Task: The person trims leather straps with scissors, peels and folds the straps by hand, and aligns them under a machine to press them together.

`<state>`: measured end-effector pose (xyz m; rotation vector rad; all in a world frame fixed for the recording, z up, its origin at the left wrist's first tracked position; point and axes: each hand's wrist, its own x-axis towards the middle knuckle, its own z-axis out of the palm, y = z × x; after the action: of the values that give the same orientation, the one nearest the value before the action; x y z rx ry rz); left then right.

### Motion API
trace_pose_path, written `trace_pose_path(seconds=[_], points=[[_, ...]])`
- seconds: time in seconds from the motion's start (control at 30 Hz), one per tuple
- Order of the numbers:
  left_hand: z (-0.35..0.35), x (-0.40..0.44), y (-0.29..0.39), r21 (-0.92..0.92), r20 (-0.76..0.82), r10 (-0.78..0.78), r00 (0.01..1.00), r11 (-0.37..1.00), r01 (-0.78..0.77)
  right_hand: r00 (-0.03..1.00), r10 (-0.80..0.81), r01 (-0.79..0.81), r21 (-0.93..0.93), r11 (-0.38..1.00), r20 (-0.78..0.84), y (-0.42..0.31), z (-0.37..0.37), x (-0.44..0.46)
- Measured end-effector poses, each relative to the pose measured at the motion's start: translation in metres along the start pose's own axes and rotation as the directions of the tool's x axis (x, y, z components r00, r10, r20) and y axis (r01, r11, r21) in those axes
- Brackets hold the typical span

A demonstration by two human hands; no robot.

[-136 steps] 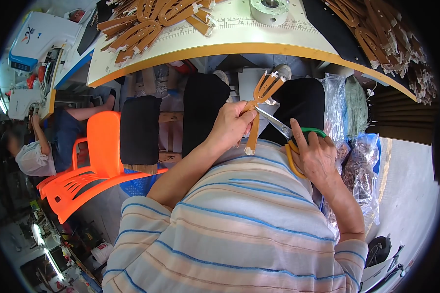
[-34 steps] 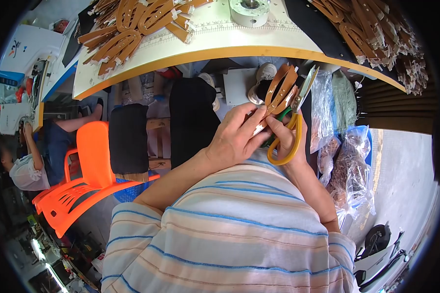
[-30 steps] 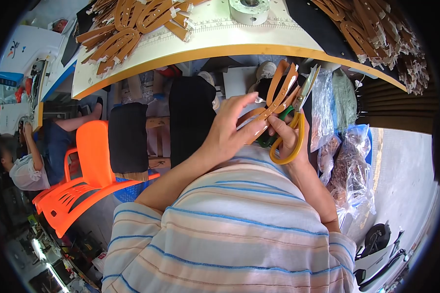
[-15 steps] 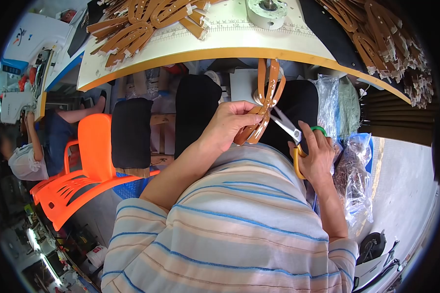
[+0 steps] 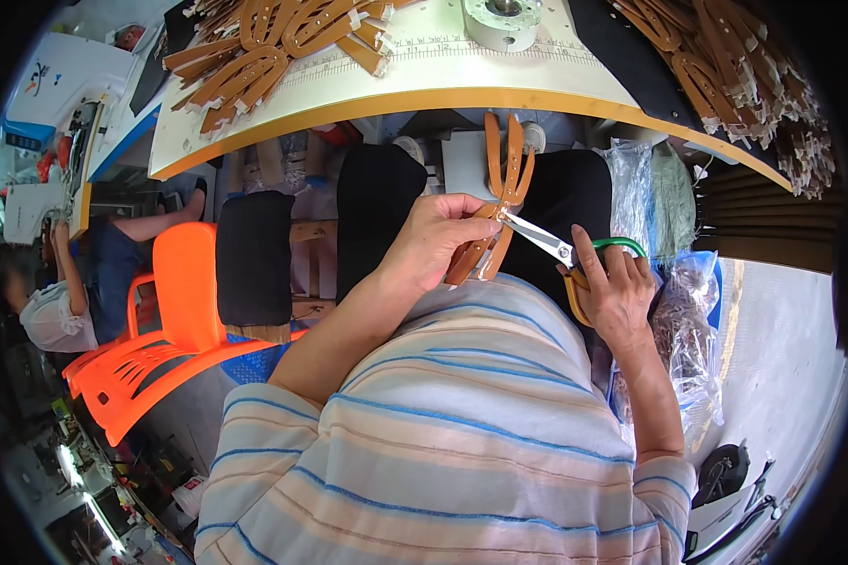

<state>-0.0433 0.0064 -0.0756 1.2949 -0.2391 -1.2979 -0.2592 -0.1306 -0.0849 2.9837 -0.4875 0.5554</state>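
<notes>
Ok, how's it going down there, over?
Left grip: pinching brown strap piece. Right grip: holding scissors, pointed at the strap piece. Nothing visibly in the way; left thumb close by.

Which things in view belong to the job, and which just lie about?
Job:
brown strap piece, in left hand
scissors, in right hand
likely similar brown pieces on table

Seemingly just lying about:
orange chair
round metal block

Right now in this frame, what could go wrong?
The tips of the scissors are close to the fingers of the left hand, so a slip might nick them. Only that hand appears to grip the brown strap piece, so it could twist against the blades and get cut off line.
</notes>
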Motion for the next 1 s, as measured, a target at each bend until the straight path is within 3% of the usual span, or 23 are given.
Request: trace_pose_path(seconds=[0.23, 0.5, 0.9, 1.0], points=[[0.003, -0.003, -0.001, 0.083, -0.018, 0.044, 0.999, 0.996, -0.042, 0.996, -0.094, 0.094, -0.047, 0.994, -0.002, 0.005, -0.003, 0.004], [0.002, -0.003, -0.003, -0.048, -0.024, -0.033, 0.999, 0.998, 0.032, 0.992, -0.108, 0.103, 0.07, 0.992, 0.063, 0.01, -0.008, 0.006], [0.002, -0.003, 0.001, -0.009, 0.001, -0.063, 0.998, 0.998, 0.063, 0.986, -0.148, 0.14, 0.104, 0.985, 0.081, 0.019, -0.006, 0.008], [0.001, -0.004, 0.0, 0.091, -0.008, -0.021, 1.0, 0.996, 0.022, 0.983, -0.168, 0.164, 0.061, 0.985, 0.077, 0.017, -0.007, 0.008]])
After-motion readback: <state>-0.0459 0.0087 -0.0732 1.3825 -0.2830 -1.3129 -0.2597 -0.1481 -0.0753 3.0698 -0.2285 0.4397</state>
